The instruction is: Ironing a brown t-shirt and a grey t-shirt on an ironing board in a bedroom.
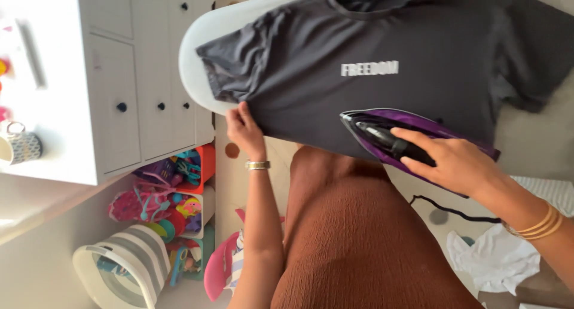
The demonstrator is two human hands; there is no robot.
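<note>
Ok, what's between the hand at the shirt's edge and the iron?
In the head view, only dark grey shirt fabric lies between the left hand and the purple iron; nothing else sits there.

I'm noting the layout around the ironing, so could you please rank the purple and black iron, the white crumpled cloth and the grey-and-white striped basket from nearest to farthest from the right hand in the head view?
1. Purple and black iron: gripped by the right hand.
2. White crumpled cloth: below the wrist, on the floor.
3. Grey-and-white striped basket: far left, by the white dresser.
</note>
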